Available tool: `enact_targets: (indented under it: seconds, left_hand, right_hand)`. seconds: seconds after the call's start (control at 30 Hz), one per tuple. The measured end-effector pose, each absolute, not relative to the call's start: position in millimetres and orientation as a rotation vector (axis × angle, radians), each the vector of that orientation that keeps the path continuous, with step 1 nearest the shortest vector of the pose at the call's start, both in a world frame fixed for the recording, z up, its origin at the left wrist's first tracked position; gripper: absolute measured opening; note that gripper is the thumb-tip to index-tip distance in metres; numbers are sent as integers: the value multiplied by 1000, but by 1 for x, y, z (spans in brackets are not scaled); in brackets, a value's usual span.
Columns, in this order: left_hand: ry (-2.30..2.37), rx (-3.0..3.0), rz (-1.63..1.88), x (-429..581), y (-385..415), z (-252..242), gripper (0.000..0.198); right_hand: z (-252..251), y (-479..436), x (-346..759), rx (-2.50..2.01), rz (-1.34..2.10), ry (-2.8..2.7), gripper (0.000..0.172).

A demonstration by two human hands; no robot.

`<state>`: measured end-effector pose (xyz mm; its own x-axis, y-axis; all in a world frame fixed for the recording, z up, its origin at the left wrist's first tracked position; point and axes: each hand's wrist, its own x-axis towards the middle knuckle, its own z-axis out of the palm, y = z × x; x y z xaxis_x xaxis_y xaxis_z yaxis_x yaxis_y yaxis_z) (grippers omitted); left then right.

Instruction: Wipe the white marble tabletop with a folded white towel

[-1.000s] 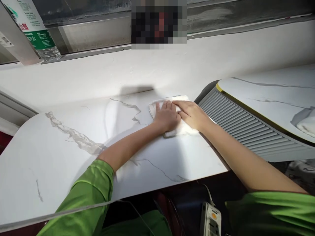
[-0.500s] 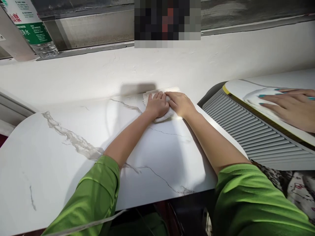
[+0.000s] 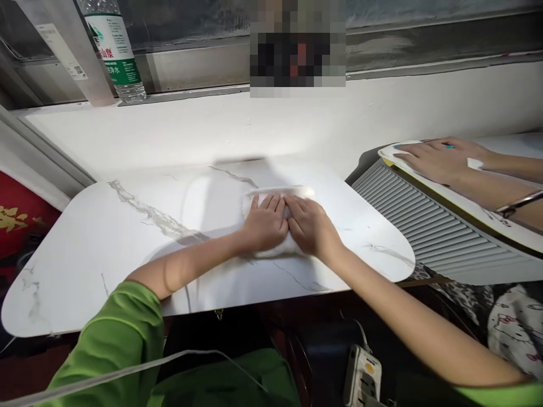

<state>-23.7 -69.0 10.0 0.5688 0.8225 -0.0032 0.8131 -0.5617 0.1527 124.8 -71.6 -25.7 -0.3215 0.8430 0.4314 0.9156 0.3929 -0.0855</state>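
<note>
A folded white cloth lies on the white marble-patterned tabletop, a little right of its middle. My left hand rests flat on the cloth, fingers stretched out. Beside it, my right hand presses on the cloth too, its fingers extended and angled inward. The two hands touch or nearly touch along the forefingers. Part of the cloth is hidden beneath them.
At the right, another person's hands are on a second white table with a ribbed grey side. A water bottle stands on the window ledge. Below the table edge is a power strip. A white wall rises behind the table.
My hands and the cloth have come nearer to me, away from the wall. The view has shifted, showing more of the table. The other person's hands have moved toward their table's far end.
</note>
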Motion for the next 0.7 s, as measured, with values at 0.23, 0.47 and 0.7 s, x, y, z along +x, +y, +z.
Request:
enact_targets:
  seconds: [0.23, 0.47, 0.7]
  left_hand:
    - [1294, 2689, 142, -56, -144, 6, 61]
    - [1350, 2630, 135, -51, -114, 6, 62]
    - [1506, 2573, 175, -52, -2, 6, 58]
  right_hand:
    - [-27, -156, 99, -1419, -279, -2281, 53]
    - [-25, -112, 103, -1367, -170, -2258, 52]
    - [-21, 12, 91, -1430, -67, -2224, 47]
